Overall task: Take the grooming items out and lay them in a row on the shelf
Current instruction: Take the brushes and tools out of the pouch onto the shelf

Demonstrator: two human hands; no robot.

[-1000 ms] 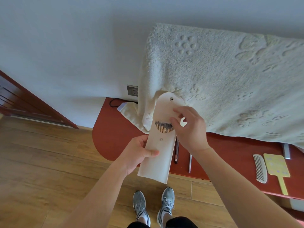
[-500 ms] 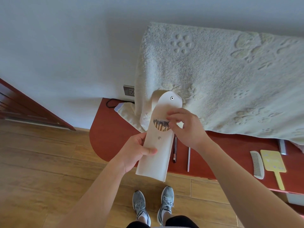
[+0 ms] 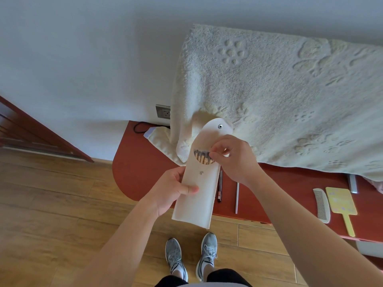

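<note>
My left hand [image 3: 173, 191] grips the side of a long white pouch [image 3: 196, 199], held upright over the front edge of the red shelf [image 3: 141, 168]. The pouch's flap stands open, and several wooden-handled brushes [image 3: 202, 157] show in its mouth. My right hand [image 3: 234, 158] has its fingertips curled at the pouch opening, pinching the brush ends. A dark pencil [image 3: 219, 187], a thin silver stick [image 3: 236, 197], a white comb [image 3: 321, 205] and a yellow hand mirror [image 3: 342, 206] lie on the shelf.
A cream towel [image 3: 279, 96] hangs over the shelf's back. A wall socket [image 3: 163, 111] with a black cord [image 3: 138, 127] sits at the shelf's left end. Wooden floor and my shoes [image 3: 190, 255] lie below. A grey flat item [image 3: 352, 183] lies at the far right.
My right hand's fingertips have dipped into the pouch mouth and closed on the brush ends. The view has shifted slightly; the pouch stays in my left hand.
</note>
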